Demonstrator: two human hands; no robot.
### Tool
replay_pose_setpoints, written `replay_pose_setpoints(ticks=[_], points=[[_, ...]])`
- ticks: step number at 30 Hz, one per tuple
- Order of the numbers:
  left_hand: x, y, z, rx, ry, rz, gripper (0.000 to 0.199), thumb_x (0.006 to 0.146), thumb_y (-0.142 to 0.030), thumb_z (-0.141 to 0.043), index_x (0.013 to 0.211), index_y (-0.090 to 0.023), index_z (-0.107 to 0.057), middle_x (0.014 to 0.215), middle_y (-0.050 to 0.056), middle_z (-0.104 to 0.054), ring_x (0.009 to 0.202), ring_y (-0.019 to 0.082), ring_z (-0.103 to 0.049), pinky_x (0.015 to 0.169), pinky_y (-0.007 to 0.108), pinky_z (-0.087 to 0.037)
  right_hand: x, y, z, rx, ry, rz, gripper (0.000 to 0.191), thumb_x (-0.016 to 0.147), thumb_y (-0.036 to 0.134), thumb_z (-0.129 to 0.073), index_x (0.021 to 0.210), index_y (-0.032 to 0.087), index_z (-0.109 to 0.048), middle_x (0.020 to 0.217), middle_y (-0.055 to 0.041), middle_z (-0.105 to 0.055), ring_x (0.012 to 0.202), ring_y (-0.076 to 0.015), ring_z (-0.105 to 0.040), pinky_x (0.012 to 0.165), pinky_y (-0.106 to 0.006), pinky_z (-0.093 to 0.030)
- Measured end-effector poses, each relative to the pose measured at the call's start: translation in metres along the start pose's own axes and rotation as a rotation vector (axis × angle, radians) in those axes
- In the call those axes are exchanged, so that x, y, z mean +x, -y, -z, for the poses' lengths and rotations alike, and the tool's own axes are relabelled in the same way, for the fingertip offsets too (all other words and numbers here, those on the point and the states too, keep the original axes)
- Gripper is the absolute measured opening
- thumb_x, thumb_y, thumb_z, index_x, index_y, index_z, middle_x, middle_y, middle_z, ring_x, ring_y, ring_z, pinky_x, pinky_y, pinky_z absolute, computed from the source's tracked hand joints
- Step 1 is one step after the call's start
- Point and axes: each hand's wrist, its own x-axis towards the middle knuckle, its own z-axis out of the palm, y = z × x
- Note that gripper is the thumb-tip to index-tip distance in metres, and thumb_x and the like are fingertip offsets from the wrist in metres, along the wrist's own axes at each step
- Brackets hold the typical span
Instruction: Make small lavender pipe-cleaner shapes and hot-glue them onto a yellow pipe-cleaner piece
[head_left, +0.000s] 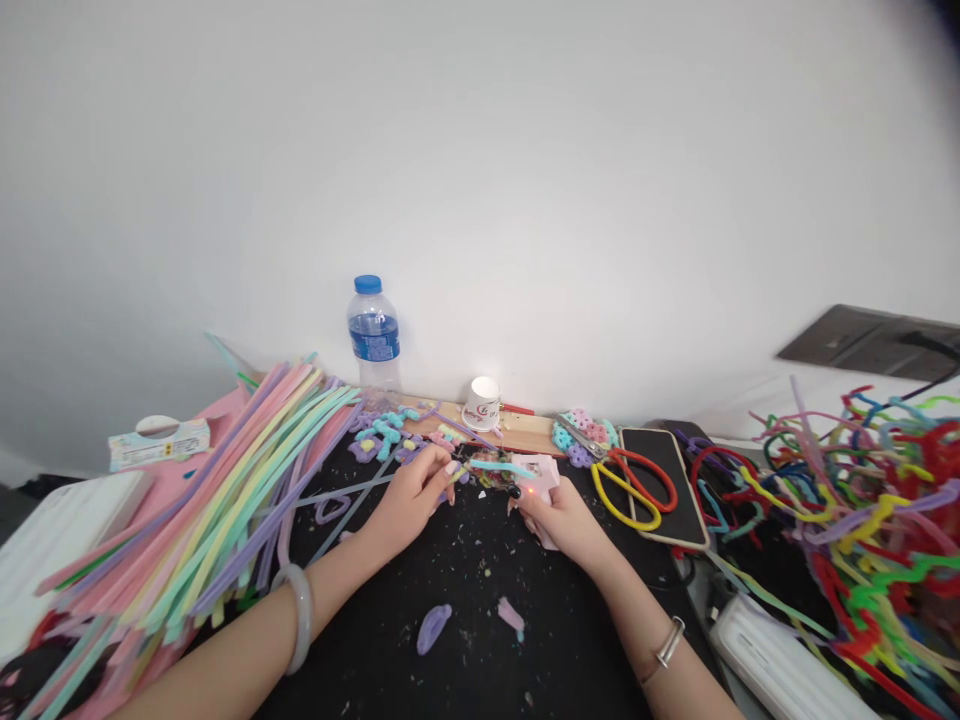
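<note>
My left hand [420, 490] is closed in a pinch on a small fuzzy pipe cleaner piece [459, 470], yellowish and purple. My right hand [559, 520] is wrapped round a pale pink device [541, 472] on which a small orange-red light glows. A light blue pipe cleaner strip [499, 467] stretches between the hands, its right end by the device. Small multicoloured scraps lie just behind the fingertips. Nearer me on the black surface are a purple loop [433, 629] and a short pink piece [511, 614].
Pastel pipe cleaners [247, 480] are heaped at left. Behind my hands stand a water bottle [374, 335] and a paper cup [483, 403]. Red and yellow scissors [630, 488] rest partly on a phone [667, 490] at right, beside tangled coloured pipe cleaners [877, 520] and a white power bank [780, 660].
</note>
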Motion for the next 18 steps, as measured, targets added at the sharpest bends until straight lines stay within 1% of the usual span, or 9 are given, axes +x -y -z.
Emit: replay_pose_setpoints(ticks=[6,12,18], points=[[-0.0002,-0.0018,-0.0003,-0.005,0.01,0.009,0.022,0.09,-0.038,-0.038,0.077,-0.02,-0.043,0.06,-0.004,-0.053,0.044,0.009,-0.039,0.047,0.022,-0.032,-0.0001,-0.0001,0.0,-0.032,0.005,0.004,0.03,0.078,0.044,-0.052,0.065,0.017,-0.05,0.041,0.0072,-0.043,0.033,-0.0064,-0.037,0.033,-0.018,-0.026],[-0.0006,-0.0026,-0.0002,0.001,-0.005,0.004,0.022,0.089,-0.038,-0.039,0.077,-0.02,-0.043,0.06,-0.004,-0.054,0.043,0.009,-0.039,0.047,0.022,-0.032,-0.0009,0.0033,-0.0007,-0.098,-0.006,0.04,0.034,0.079,0.042,-0.051,0.056,0.018,-0.045,0.039,0.0058,-0.043,0.034,-0.0071,-0.038,0.035,-0.018,-0.029],[-0.0005,-0.0037,0.0003,0.006,0.007,0.02,0.022,0.089,-0.038,-0.039,0.077,-0.02,-0.043,0.059,-0.004,-0.054,0.044,0.009,-0.039,0.048,0.022,-0.032,-0.0026,0.0087,-0.0011,-0.147,-0.012,0.024,0.04,0.08,0.043,-0.049,0.049,0.018,-0.044,0.038,0.004,-0.044,0.032,-0.0078,-0.041,0.034,-0.019,-0.029]])
